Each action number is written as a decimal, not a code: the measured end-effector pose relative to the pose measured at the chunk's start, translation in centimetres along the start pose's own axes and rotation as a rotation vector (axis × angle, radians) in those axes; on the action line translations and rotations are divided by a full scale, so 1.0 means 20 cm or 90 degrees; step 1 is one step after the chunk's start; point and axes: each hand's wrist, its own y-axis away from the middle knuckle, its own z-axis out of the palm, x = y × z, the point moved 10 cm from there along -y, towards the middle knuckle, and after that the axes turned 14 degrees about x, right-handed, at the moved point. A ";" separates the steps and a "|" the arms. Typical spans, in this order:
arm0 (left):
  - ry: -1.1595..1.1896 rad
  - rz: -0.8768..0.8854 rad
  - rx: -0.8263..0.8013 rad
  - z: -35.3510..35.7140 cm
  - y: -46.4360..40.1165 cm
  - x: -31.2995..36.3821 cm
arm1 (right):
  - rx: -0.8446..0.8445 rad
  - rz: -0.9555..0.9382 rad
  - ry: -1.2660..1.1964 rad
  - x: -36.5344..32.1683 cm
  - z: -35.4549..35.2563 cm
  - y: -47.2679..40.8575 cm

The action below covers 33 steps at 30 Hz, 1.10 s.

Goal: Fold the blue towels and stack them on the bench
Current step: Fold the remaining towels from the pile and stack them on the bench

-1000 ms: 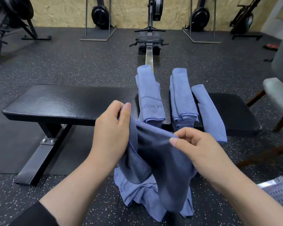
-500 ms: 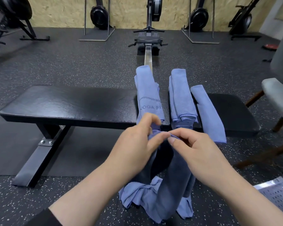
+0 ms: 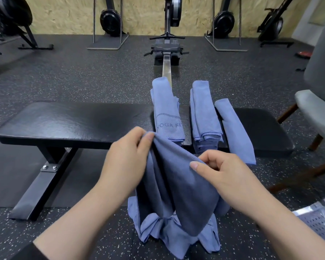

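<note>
Left hand [image 3: 128, 158] and right hand [image 3: 216, 171] each pinch the top edge of a limp blue towel [image 3: 178, 184], hanging to the floor. Soft, light, drapey; best held at corners. Beyond, folded towels [image 3: 204, 111] lie on the desk [image 3: 64, 124].

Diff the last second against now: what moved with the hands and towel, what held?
The left hand and right hand, spread a second ago, met at the top edge of the hanging blue cloth towel, then parted again; both still pinch it. Its bottom still bunches on the floor. The folded blue towels on the black padded bench stayed put.
</note>
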 end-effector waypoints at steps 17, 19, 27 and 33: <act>-0.101 0.150 -0.273 0.26 0.24 0.14 | -0.034 -0.104 0.030 -0.10 0.10 0.02; -0.111 0.163 -0.282 0.27 0.25 0.14 | -0.037 -0.092 0.010 -0.09 0.10 0.02; -0.032 0.069 -0.148 0.14 0.13 0.06 | -0.023 -0.050 -0.007 -0.04 0.09 -0.01; -0.090 -0.001 -0.087 0.05 0.04 -0.08 | -0.030 -0.053 0.008 -0.03 0.10 0.00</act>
